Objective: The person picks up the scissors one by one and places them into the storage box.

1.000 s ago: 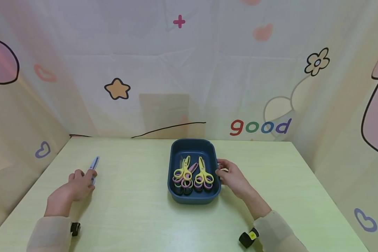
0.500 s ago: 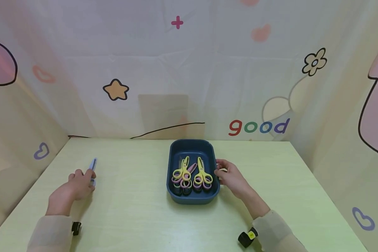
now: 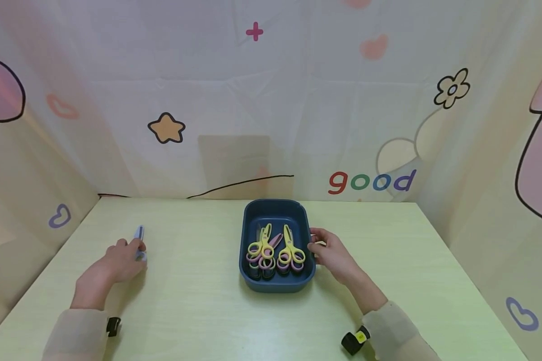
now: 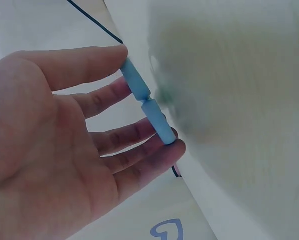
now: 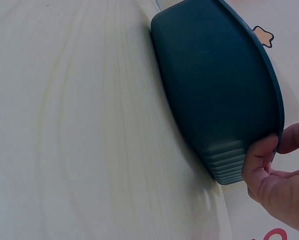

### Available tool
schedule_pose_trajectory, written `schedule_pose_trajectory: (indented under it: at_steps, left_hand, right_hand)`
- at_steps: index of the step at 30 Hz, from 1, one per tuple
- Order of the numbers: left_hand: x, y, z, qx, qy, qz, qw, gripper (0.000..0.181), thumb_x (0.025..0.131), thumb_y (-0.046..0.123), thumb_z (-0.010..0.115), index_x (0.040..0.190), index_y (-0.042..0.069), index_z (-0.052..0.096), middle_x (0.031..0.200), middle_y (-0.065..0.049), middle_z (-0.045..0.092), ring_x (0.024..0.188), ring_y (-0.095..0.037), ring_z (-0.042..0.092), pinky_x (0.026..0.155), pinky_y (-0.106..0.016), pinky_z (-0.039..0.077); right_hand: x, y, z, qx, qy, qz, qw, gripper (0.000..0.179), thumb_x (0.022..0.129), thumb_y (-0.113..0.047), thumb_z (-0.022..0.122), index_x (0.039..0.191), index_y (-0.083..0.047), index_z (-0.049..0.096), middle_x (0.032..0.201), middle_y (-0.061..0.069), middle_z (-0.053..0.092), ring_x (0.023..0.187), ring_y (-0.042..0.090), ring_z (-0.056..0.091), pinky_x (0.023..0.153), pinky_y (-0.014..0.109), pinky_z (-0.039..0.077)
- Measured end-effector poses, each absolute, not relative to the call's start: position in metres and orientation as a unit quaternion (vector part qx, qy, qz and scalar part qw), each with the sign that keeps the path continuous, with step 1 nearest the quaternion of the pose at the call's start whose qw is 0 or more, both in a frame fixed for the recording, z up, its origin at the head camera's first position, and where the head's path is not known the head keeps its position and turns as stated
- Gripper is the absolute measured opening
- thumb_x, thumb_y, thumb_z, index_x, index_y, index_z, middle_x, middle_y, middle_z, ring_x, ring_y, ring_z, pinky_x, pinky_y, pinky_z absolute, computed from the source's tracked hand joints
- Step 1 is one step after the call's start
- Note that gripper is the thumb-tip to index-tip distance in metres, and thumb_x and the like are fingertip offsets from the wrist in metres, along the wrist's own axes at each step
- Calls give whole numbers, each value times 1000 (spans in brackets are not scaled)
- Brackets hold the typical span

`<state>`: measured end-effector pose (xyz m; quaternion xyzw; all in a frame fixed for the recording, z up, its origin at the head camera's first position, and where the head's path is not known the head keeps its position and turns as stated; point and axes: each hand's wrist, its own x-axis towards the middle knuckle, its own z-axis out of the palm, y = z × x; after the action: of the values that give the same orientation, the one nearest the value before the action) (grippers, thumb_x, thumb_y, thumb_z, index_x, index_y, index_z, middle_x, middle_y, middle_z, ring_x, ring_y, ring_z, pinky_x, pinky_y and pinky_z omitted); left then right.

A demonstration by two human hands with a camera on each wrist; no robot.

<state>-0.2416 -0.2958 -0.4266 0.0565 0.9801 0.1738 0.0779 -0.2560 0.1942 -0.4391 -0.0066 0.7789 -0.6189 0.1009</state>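
On the left of the table my left hand [image 3: 122,263] pinches light blue scissors [image 3: 139,233] between thumb and fingers, blades pointing away from me. In the left wrist view the blue scissors [image 4: 135,82] appear edge-on, close to the table surface. My right hand [image 3: 336,254] grips the right rim of a dark blue plastic bin [image 3: 277,287], its thumb and fingers on either side of the rim in the right wrist view. Inside the bin lie yellow scissors [image 3: 292,248] and pink scissors [image 3: 277,240], with dark-handled ones partly hidden beneath them.
The pale wooden table [image 3: 194,301] runs back to a printed curtain [image 3: 298,110], which also hangs along both sides. A black device [image 3: 113,326] is worn at the left wrist and another black device [image 3: 355,342] at the right.
My left hand has shifted a little to the right with the blue scissors in its fingers. My right hand and the bin stay where they were.
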Motion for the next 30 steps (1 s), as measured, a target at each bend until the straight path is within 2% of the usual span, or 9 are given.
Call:
schedule_pose_trajectory:
  at_steps: [8, 13, 19, 30]
  left_hand:
    - [-243, -290, -424, 62, 978, 191, 60, 36, 93, 20, 58, 122, -2, 53, 113, -37, 44, 95, -52, 47, 73, -59, 48]
    - [-242, -279, -422, 70, 975, 205, 39, 34, 96, 20, 58, 123, 0, 54, 112, -33, 44, 96, -49, 45, 72, -55, 47]
    - [-239, -255, -414, 94, 971, 221, 3, 32, 97, 19, 57, 123, 1, 53, 110, -30, 43, 94, -46, 43, 69, -50, 45]
    - [-235, -205, -408, 127, 962, 240, -24, 31, 98, 18, 54, 125, 1, 53, 107, -22, 45, 95, -41, 42, 71, -46, 42]
  right_hand:
    - [-256, 193, -439, -8, 779, -618, 104, 47, 104, -3, 49, 150, 4, 40, 123, 19, 46, 105, 29, 52, 80, 29, 55]
    - [-255, 193, -439, -12, 777, -621, 104, 47, 104, -2, 49, 150, 5, 40, 123, 20, 46, 104, 29, 51, 79, 29, 54]
    - [-256, 194, -439, -11, 779, -618, 102, 47, 104, -3, 49, 150, 4, 40, 123, 19, 46, 105, 30, 51, 80, 29, 55]
    - [-255, 194, -439, -9, 778, -619, 102, 47, 104, -3, 50, 150, 4, 40, 123, 19, 46, 105, 30, 51, 80, 29, 55]
